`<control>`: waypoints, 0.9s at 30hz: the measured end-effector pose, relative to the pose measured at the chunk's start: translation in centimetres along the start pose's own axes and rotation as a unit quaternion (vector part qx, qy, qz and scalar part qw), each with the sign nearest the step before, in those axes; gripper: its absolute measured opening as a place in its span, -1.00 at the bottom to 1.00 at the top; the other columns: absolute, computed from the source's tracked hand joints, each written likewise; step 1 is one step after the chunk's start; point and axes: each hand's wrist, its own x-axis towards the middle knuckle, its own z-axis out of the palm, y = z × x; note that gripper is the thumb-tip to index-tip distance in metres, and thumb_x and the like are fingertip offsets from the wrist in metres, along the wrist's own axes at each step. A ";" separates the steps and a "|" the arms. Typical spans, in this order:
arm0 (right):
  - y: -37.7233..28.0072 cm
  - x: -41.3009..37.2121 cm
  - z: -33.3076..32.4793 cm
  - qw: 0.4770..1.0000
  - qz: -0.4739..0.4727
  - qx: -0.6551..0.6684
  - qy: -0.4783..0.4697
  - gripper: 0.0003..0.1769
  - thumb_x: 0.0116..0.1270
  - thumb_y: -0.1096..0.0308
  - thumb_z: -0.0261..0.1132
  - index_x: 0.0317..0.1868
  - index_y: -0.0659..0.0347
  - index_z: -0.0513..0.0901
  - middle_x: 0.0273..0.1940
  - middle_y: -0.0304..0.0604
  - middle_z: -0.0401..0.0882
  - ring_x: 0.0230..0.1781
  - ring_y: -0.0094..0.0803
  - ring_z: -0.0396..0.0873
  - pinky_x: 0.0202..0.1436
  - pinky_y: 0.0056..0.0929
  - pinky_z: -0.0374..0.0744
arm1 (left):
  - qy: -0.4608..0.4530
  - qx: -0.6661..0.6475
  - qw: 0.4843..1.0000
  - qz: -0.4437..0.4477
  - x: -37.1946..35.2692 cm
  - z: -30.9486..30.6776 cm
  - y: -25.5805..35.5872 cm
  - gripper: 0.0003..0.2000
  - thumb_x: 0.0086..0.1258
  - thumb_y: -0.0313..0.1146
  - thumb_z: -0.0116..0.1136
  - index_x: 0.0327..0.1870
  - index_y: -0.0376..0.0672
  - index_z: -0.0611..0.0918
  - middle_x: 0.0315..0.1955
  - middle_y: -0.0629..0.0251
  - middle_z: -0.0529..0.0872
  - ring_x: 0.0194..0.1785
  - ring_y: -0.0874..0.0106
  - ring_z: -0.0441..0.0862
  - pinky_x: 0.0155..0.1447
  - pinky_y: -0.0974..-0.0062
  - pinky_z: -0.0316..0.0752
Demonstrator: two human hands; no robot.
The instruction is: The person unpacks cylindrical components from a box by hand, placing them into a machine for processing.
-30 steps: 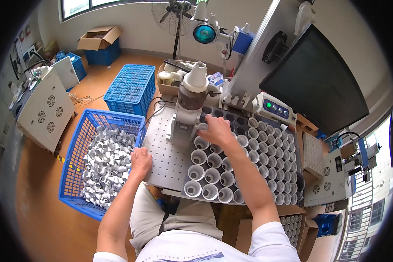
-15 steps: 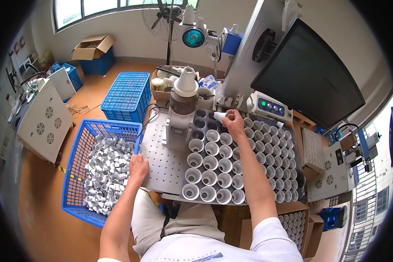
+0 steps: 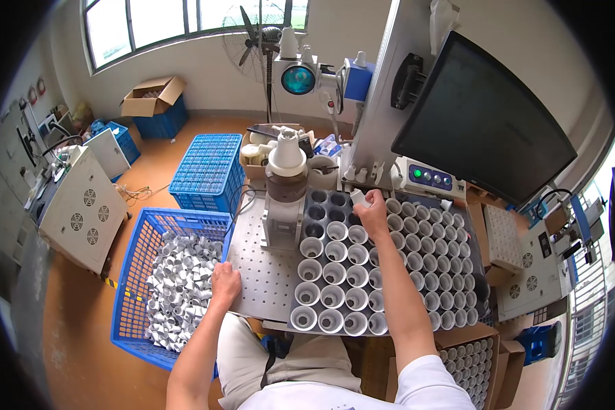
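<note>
My right hand (image 3: 371, 215) pinches a white plastic cup (image 3: 359, 198) above the back part of a black tray (image 3: 317, 230). The cup is tilted, and my fingers cover part of it. White cups (image 3: 309, 270) stand mouth up in rows across the tray, while several dark holes at its back left hold none. My left hand (image 3: 226, 281) is closed at the right rim of a blue basket (image 3: 133, 273), beside the perforated metal plate (image 3: 256, 273). What its fingers hold, if anything, is hidden. Loose white cups (image 3: 178, 287) lie heaped in the basket.
A grey machine post with a white cone (image 3: 287, 154) on top rises left of the tray. Behind are a laser head (image 3: 298, 80), a control box (image 3: 427, 178) and a large monitor (image 3: 488, 123). A blue crate (image 3: 208, 167) and a box of cups (image 3: 468, 362) flank the table.
My right hand has turned the white cup from nearly sideways to a steeper tilt, staying over the back of the tray. My left hand stays by the basket rim. The whole view has shifted slightly.
</note>
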 end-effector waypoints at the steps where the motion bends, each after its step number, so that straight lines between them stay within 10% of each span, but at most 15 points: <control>1: -0.2 -0.2 -0.1 1.000 -0.007 -0.024 -0.004 -0.65 -0.09 0.38 0.28 -0.28 0.25 0.36 -0.37 -0.15 0.36 -0.31 -0.35 0.37 -0.17 -0.42 0.40 | 0.000 -0.001 1.000 -0.005 0.0 -0.1 0.1 -0.81 0.14 -0.39 -0.05 -0.38 -0.38 0.49 -0.30 -0.13 0.55 -0.10 -0.04 0.47 0.04 0.11 0.37; 27: 1.0 0.1 0.2 1.000 0.001 0.017 -0.018 -0.65 -0.10 0.35 0.32 -0.34 0.24 0.36 -0.39 -0.19 0.35 -0.33 -0.39 0.35 -0.18 -0.44 0.39 | -0.002 0.009 1.000 -0.003 -0.1 -0.3 0.1 -0.80 0.15 -0.36 -0.01 -0.32 -0.33 0.50 -0.31 -0.09 0.52 -0.16 0.00 0.50 -0.01 0.08 0.41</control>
